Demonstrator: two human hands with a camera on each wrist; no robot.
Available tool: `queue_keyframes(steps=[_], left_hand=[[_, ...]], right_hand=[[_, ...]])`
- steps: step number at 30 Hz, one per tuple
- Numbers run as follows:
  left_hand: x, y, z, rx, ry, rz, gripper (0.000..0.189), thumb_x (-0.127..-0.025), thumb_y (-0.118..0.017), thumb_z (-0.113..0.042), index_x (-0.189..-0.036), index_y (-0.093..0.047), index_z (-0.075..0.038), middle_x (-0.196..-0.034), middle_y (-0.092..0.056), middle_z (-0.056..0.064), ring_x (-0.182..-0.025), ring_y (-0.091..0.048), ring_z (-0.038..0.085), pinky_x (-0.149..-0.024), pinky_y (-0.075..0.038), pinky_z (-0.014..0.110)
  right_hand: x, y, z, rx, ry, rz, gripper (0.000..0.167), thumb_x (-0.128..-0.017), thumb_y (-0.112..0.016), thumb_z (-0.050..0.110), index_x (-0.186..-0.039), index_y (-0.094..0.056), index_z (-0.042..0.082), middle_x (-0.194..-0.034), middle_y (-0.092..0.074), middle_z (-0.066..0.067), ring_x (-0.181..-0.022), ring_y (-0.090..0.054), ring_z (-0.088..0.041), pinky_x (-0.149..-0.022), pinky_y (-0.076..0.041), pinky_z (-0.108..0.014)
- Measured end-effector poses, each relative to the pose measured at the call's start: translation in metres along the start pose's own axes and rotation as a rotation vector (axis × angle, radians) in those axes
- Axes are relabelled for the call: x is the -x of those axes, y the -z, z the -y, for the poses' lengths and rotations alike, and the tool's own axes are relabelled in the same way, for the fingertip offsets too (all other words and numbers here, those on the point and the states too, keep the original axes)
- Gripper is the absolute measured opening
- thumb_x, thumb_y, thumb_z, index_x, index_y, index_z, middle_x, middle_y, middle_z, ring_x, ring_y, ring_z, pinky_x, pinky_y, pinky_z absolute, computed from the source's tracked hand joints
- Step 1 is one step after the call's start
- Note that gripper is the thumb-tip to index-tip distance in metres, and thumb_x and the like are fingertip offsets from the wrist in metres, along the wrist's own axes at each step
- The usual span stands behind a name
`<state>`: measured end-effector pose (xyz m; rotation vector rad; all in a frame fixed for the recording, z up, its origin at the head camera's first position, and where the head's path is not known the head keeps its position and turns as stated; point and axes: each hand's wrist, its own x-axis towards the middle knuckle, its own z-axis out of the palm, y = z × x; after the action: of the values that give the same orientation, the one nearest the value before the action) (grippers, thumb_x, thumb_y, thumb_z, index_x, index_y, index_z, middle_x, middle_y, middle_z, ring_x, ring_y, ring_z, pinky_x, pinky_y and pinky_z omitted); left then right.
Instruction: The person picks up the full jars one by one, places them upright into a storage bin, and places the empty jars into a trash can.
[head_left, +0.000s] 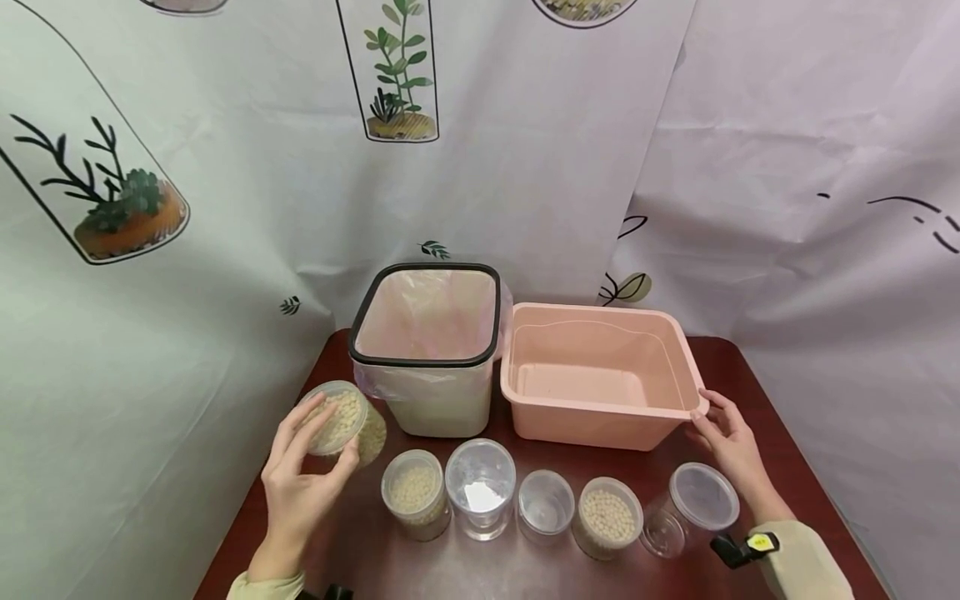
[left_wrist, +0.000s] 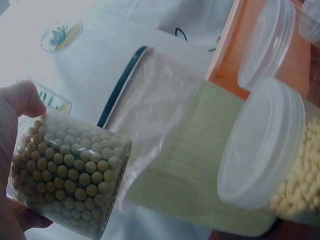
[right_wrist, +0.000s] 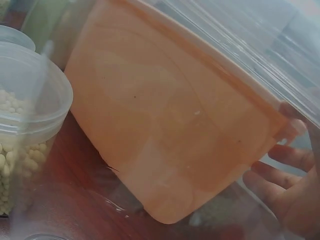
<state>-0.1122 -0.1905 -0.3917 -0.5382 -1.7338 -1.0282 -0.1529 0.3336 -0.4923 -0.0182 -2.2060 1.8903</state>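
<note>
My left hand (head_left: 300, 475) grips a clear lidded jar of round, pale yellow soybeans (head_left: 370, 435), held tilted left of the bin. In the left wrist view the jar of soybeans (left_wrist: 70, 175) lies between thumb and fingers, its lid end toward the palm. At the right end of the pink plastic basin (head_left: 600, 421), my right hand (head_left: 731, 446) holds the front corner of the rim. Seen from the right wrist, the fingers (right_wrist: 272, 182) curl beside that corner of the basin (right_wrist: 165, 125), partly behind a clear jar.
A lined bin with a black rim (head_left: 442, 408) stands left of the basin. Along the front are a bean jar (head_left: 415, 492), clear jars (head_left: 480, 483) (head_left: 546, 504), another bean jar (head_left: 607, 517) and a tilted clear jar (head_left: 701, 497). A printed sheet (head_left: 525, 183) hangs behind the dark red table.
</note>
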Motion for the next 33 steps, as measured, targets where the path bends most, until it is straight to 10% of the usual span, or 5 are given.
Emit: queue_keyframes(steps=[11,33], left_hand=[[-0.013,-0.020,-0.010,0.089,-0.079,0.047,0.034,-0.070,-0.067,-0.005,-0.098,-0.065,0.013,-0.105,-0.057,0.033,-0.101,-0.055,0.041,-0.088,-0.043,0.021],[-0.016,-0.065,-0.023,0.271,-0.129,0.183,0.037,-0.066,-0.068,0.002,-0.101,-0.063,0.014,-0.107,-0.055,0.033,-0.099,-0.052,0.046,-0.091,-0.043,0.028]], right_hand=[[0.000,-0.002,0.001,0.074,0.003,0.000,0.051,-0.096,-0.052,0.017,-0.140,-0.031,0.004,-0.119,-0.043,-0.021,-0.092,-0.055,0.009,-0.075,-0.051,-0.020],[0.003,-0.002,0.001,-0.007,0.013,-0.013,0.049,-0.095,-0.053,0.012,-0.138,-0.032,0.002,-0.110,-0.051,-0.001,-0.091,-0.057,0.007,-0.073,-0.051,-0.019]])
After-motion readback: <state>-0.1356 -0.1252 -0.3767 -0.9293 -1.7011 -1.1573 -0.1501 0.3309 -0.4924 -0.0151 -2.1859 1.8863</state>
